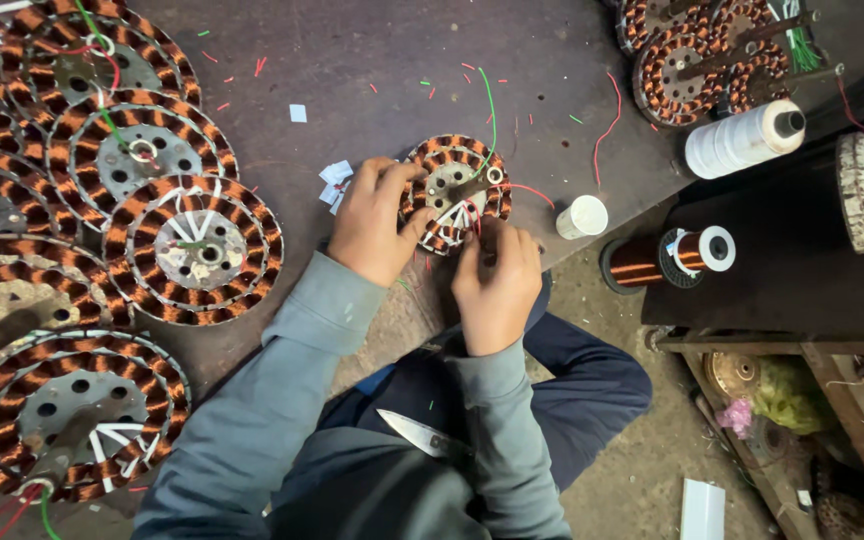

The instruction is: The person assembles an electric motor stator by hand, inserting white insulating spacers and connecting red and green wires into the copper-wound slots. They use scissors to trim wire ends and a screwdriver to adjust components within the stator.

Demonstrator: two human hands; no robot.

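The round copper-wound stator with a grey metal core [454, 192] lies flat at the near edge of the dark bench [372, 60], directly ahead of both hands. The left hand [372, 222] clamps its left rim; the right hand [497, 285], nearer the body, pinches thin wires at its near edge.

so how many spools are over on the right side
2. A white thread spool lies on its side on the upper right of the dark table; a copper wire spool lies below it at the table's edge. Others may be hidden in the cluttered shelves.
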